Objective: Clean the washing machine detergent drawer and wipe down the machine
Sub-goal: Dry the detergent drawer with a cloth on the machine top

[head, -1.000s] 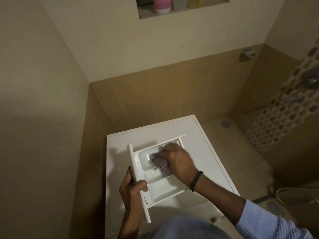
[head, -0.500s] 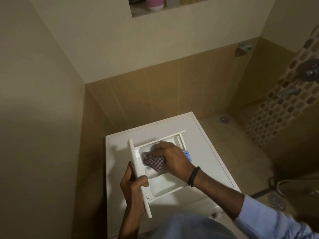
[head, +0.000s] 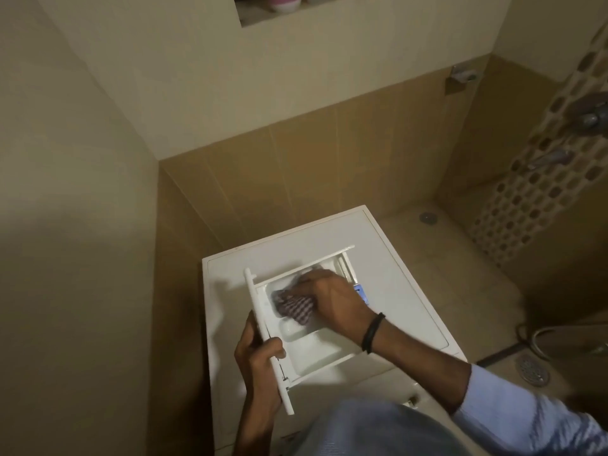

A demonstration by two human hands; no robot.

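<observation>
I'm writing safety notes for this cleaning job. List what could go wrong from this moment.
1. The left hand grips only the front panel of the drawer, whose near end lies close to the washing machine front edge. A hard push from the right hand with the cloth could skid or tip it off.
2. The blue insert sits right beside the right hand; a wide stroke might knock it loose.

A single wide-angle view, worn on the person's head, looks steeply down and forward from just above the near edge of the washing machine (head: 388,258), close over its white top. The tiled corner rises beyond the machine, the floor (head: 460,274) lies to its right, and the wall niche (head: 256,14) sits high above it, cut by the frame's upper edge.
</observation>
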